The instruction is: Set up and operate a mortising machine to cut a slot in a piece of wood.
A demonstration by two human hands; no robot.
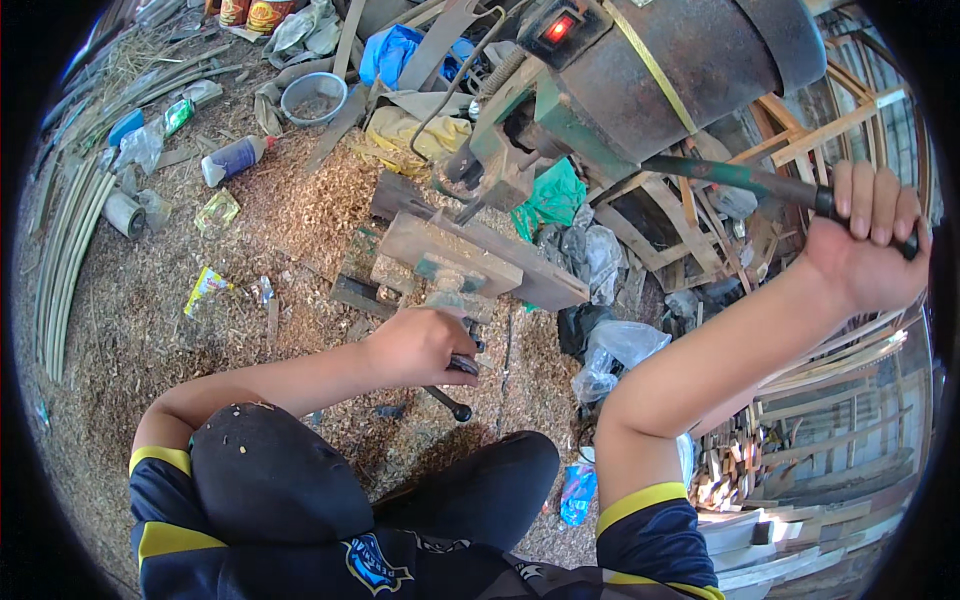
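Observation:
High at the right, my right hand [868, 240] is closed round the black grip of a long metal lever [735, 176]. That lever runs left into a rusty green drilling machine [560, 125]. My left hand [425, 345] is closed on a dark crank handle [463, 364] in front of the machine; a ball-ended rod [447, 403] sticks out below it. Just beyond that hand, a wooden block [450, 250] sits in the vise, against a longer wooden board [545, 270]. The drill's tip [470, 210] points down close to the wood; whether it touches cannot be made out.
Wood shavings [320, 205] cover the ground. A light-blue basin [314, 98], a purple-labelled bottle [235, 160] and thin wood strips [75, 270] lie left. Plastic bags [620, 350] and wooden frames [680, 225] crowd the right. A red light [560, 27] glows on the machine.

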